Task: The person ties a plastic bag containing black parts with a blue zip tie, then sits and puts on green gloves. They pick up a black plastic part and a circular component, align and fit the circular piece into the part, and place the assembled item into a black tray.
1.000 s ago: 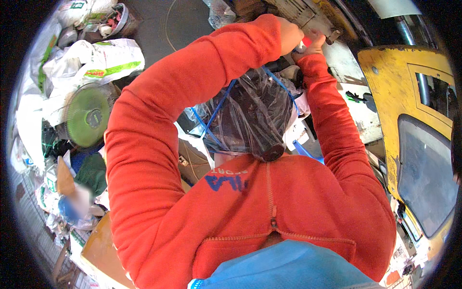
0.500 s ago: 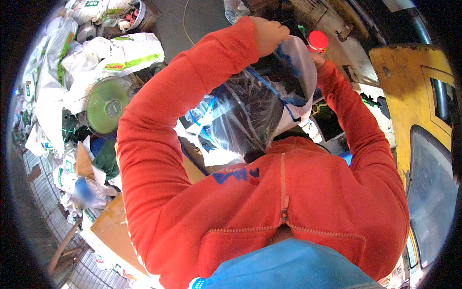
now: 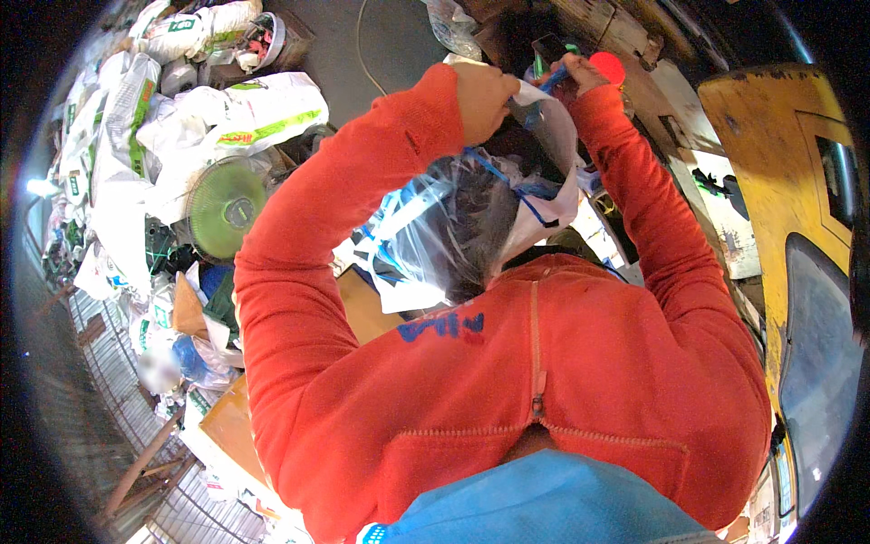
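While left hand (image 3: 488, 98) fingers pinch a white bag (image 3: 562, 140) extending below them and right hand (image 3: 582, 78) fingers clamp a blue strap (image 3: 553, 80), edge-handling seems in hand, next calling for steady tension.

The blue cloth (image 3: 544, 503) is cut off below; the left sleeve (image 3: 299, 218) partly hides the plastic bag (image 3: 408, 222).

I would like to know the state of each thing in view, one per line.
Left hand: closed on the white sheet
Right hand: fingers bent, on a blue strip
White sheet: creased, lifted
Clear plastic: wrinkled
Jacket zip: closed almost to the collar
Green fan: running or not, cannot tell
Yellow panel: paint worn
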A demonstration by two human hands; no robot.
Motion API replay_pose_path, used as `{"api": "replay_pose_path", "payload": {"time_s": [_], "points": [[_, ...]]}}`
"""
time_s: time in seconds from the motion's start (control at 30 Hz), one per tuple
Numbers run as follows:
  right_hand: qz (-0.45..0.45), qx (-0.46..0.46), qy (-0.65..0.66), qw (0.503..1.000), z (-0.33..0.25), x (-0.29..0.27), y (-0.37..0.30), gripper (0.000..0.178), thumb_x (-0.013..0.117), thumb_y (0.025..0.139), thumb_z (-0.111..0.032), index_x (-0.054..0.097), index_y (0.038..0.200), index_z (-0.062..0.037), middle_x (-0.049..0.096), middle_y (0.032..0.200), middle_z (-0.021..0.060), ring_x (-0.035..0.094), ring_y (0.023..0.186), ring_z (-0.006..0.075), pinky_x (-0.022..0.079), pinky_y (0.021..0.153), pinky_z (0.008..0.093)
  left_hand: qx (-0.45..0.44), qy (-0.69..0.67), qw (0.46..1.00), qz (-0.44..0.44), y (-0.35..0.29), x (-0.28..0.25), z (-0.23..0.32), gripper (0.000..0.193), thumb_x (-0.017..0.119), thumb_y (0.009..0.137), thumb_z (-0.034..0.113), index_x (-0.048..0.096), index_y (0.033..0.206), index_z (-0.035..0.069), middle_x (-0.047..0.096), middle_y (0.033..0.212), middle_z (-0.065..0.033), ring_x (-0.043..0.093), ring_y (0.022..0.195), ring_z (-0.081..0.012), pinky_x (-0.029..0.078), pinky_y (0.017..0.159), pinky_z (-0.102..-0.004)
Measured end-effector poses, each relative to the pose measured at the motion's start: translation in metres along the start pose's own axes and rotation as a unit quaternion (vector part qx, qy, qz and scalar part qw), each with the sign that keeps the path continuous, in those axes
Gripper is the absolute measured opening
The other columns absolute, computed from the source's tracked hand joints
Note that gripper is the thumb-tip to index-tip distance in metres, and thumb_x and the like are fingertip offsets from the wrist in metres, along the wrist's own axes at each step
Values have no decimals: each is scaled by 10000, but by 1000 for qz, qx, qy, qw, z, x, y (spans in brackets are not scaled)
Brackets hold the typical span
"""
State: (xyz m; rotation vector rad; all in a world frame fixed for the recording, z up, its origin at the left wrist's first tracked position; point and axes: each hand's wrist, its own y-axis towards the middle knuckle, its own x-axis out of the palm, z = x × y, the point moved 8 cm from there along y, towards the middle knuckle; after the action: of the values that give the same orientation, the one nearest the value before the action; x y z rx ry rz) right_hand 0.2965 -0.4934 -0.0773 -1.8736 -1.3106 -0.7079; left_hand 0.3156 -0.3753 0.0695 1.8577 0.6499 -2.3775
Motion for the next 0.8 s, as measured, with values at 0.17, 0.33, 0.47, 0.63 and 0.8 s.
{"api": "replay_pose_path", "payload": {"time_s": [0.17,0.33,0.47,0.63,0.8], "points": [[-317,106,146,931,-44,99,6,135,498,916,-207,490,851,-89,533,744,36,521,658,227,437,691,348,-22,14,1000,8,-7,-22,-23,255,522,869,232,605,1043,65,634,942,-180,616,881,-347,494,763,-436],[-101,126,-52,985,-52,140,-15,328,461,926,-305,326,657,-173,250,550,-55,233,441,96,214,438,279,76,-284,956,-23,-2,-2,-5,264,466,927,225,588,1024,11,623,913,-139,593,875,-264,469,769,-341],[-76,121,-51,988,-57,184,-46,318,475,916,-289,336,655,-173,246,543,-58,229,434,91,203,429,267,175,-424,881,113,-22,-30,0,263,448,941,230,566,950,-5,592,821,-126,568,766,-241,449,697,-319],[-53,145,-49,987,-55,211,-81,308,499,899,-293,346,661,-173,241,538,-60,219,431,87,188,421,262,157,-390,906,59,-54,-40,8,277,460,925,244,567,866,-5,568,744,-143,563,679,-262,448,644,-336],[21,137,-53,989,-52,220,-102,290,505,892,-281,344,672,-181,236,547,-65,210,435,87,176,418,260,170,-378,905,94,-77,-52,13,270,479,898,233,571,811,-6,574,714,-144,561,638,-304,449,601,-354]]}}
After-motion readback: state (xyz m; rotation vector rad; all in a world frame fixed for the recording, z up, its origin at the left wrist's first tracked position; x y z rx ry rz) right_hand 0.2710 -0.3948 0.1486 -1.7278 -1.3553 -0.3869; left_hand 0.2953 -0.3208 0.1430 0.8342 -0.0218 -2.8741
